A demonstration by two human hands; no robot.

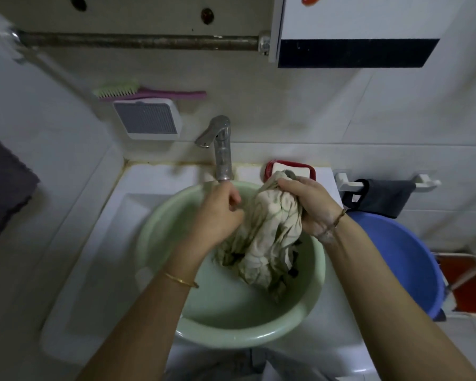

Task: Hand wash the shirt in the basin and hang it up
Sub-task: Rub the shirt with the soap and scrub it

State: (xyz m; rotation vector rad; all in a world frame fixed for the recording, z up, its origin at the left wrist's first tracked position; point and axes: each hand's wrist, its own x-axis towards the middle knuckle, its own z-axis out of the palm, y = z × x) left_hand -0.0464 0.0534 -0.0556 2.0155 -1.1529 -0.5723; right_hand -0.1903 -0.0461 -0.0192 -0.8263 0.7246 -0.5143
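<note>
A wet cream shirt [267,237] with greenish stripes and dark patches hangs bunched over the pale green basin [160,232], which sits in the white sink. My right hand [311,204] grips the top of the bunched shirt and holds it up above the basin's far right rim. My left hand [220,213] is at the shirt's left side, its fingers curled into the fabric just below the tap spout. The shirt's lower end trails down into the basin.
A chrome tap [220,144] stands behind the basin. A red soap dish [308,169] with a white bar sits on the sink's back edge. A blue bucket [412,259] is on the right, below a rack with a dark cloth [379,196]. A rail [138,41] runs overhead.
</note>
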